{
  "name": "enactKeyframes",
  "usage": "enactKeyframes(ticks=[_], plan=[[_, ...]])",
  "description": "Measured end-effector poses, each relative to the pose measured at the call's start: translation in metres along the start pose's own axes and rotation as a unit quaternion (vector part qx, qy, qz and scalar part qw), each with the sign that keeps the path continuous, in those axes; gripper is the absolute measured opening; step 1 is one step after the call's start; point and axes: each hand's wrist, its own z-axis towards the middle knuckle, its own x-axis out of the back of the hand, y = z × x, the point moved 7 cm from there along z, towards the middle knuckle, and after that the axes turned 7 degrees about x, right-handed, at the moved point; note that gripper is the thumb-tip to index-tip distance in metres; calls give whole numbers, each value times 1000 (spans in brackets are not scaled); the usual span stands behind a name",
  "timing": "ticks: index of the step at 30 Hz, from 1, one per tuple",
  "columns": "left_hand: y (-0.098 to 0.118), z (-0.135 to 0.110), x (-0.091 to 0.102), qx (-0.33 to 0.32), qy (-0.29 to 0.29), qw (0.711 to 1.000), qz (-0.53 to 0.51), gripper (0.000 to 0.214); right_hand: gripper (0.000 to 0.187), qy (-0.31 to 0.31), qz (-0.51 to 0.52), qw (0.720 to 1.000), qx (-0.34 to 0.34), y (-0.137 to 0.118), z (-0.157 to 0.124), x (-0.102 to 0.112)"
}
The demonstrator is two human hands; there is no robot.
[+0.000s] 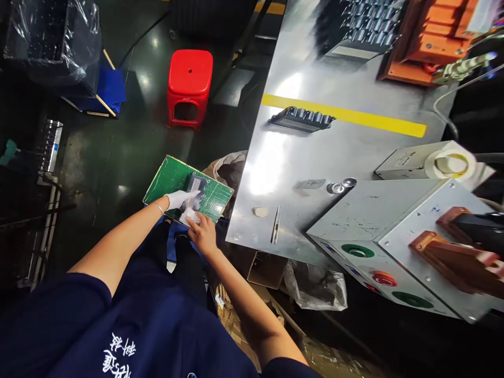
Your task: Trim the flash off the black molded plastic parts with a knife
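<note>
On a green board (169,176) in front of the body, just left of the desk (248,194): one dark block (196,182), lying with a paler patch on its upper face. Handling, by my judgement: stiff, of middling weight for its bulk, smooth enough to slide under cloth, not obviously fragile; best held by its two long sides, clear of the small ringed fittings at its edge. Left grip (180,199), white-gloved: fingers stretched out across the block, in contact by the look of it; whether they close on it I cannot tell. Right grip (203,234), bare: fingertips drawn together on a soft white wad (189,216), very light and easily crushed, I would say, best pinched at a fold. Obstructions: glove and wad hide the block's near end from me; the desk edge limits room on the right, with a pale sack (217,167) behind the board. On the desk: one dark part with a row of metal cylinders (302,121), beside a yellow stripe (378,122); one pen (275,226); one small pale piece (259,211); two shiny round pieces (342,185), touching or nearly so; a grey control box (350,210); a roll of white material (451,164); further dark parts grouped at the far end (370,23), near an orange fixture (437,50). On the floor beyond the board: one red stool (190,73), well apart.
</note>
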Motion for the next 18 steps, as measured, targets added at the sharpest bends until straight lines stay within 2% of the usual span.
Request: enactKeyframes(ticks=[3,8,14,18], plan=[[1,2,3,0,9,1000,21,48,34,-4,-15,1000,-21,7,3,2],[2,0,9,-7,16,999,52,53,36,-25,-28,999,3,-11,18,-9],[6,-5,5,-6,27,998,60,52,32,-16,-30,998,-50,9,3,5],[9,-14,5,-2,19,997,77,54,36,-28,-9,999,-34,-4,17,-3]])
